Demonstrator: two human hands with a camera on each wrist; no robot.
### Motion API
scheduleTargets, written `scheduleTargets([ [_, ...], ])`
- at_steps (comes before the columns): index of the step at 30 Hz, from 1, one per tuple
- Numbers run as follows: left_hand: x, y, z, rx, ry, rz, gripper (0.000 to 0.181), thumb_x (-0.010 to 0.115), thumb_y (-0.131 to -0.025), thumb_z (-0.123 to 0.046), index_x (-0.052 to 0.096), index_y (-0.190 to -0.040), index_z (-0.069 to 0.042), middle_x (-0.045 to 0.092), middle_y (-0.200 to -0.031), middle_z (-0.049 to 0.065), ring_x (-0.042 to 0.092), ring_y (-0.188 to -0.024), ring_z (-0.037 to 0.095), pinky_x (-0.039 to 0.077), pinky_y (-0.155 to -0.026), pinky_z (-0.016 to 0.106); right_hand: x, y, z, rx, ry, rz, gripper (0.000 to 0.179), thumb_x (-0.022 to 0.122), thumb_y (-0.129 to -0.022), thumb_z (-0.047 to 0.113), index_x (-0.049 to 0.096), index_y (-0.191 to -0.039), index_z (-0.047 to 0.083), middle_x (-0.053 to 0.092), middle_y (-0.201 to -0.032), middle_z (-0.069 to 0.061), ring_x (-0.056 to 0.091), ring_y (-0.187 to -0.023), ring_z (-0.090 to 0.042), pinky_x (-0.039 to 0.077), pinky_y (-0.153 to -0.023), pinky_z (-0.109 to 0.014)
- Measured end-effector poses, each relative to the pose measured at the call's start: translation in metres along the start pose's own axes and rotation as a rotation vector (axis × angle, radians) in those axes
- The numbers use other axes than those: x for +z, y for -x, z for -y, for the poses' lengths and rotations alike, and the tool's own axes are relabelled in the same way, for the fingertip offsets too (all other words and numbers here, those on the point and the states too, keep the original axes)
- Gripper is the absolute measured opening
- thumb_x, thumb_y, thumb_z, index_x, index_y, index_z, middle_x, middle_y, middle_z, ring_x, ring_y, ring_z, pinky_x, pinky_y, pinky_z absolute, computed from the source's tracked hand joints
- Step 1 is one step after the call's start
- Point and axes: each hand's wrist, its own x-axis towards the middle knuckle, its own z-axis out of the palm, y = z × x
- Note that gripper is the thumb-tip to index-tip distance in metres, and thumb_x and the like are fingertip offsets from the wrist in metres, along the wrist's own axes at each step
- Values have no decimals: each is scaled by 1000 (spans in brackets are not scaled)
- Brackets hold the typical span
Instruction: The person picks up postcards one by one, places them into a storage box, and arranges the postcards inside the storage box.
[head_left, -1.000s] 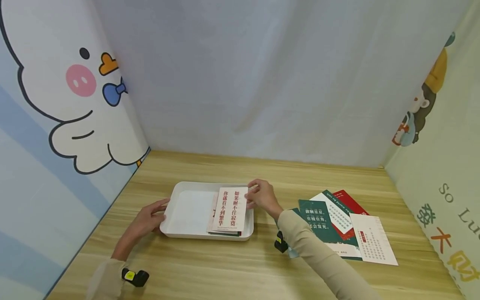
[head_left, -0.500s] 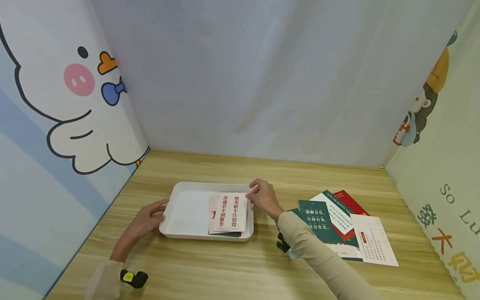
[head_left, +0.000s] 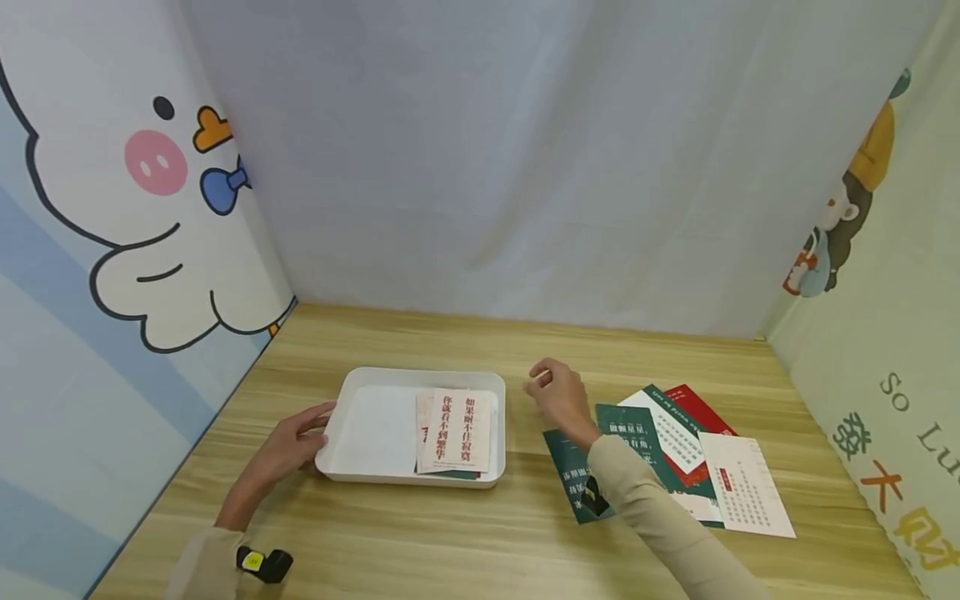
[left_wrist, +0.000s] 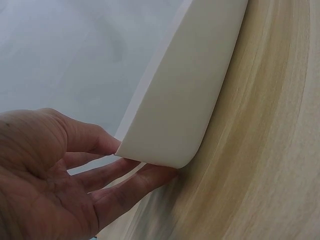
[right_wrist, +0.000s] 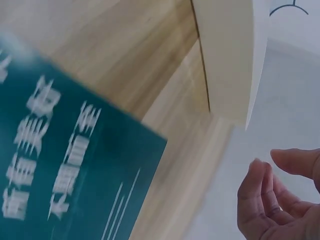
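Observation:
A white shallow tray (head_left: 372,433) lies on the wooden table, with a small stack of printed cards (head_left: 456,432) toward its right end. The top card is cream with red characters; a green edge shows below it. My left hand (head_left: 291,443) holds the tray's left end. In the left wrist view its thumb is at the rim of the tray (left_wrist: 175,95) and its fingers lie against the lower wall. My right hand (head_left: 561,402) is off the tray's right side, fingers loosely bent, nothing in them. Below it lies a green card (head_left: 564,467) with white characters.
Right of the tray several more cards overlap in a loose spread: a green card (head_left: 626,423), a red card (head_left: 701,408) and a cream card (head_left: 750,483) at the near right. A grey curtain (head_left: 510,167) hangs along the table's back edge; printed cloths stand at both sides.
My right hand has let go of the cream card, which dropped flat onto the stack in the tray, and moved right toward the loose cards. My left hand stays at the tray.

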Motion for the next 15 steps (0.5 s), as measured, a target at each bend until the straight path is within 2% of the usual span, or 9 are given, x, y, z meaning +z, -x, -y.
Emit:
scheduleTargets([
  [5,1,1,0,-11,-15,-10,60,49,-104,-1,31,-161,4,41,-155,39,68,-112,38,57,-70,34,-28,1,-22,33,125,-57,24,73,-96,13,66,-110,-4,70,-98,-21,66,-83,-33,51,-68,-43],
  [9,1,0,0,-5,-19,-11,61,49,-104,-1,31,-162,4,41,-155,39,67,-111,38,57,-70,35,-47,5,-41,107,203,-10,31,72,-97,17,62,-114,-7,63,-106,-26,60,-90,-37,49,-75,-51],
  [11,1,-1,0,-5,-20,-10,61,49,-104,-1,31,-162,4,41,-155,39,68,-110,37,58,-69,35,-55,6,-50,139,241,22,36,71,-97,20,59,-116,-9,58,-113,-30,57,-98,-43,47,-83,-57],
  [15,1,-1,0,-7,-25,-8,60,49,-104,-1,31,-161,4,40,-155,39,68,-109,36,58,-70,35,-72,8,-64,209,319,54,45,70,-97,25,53,-115,-12,47,-124,-40,45,-117,-58,36,-97,-74],
])
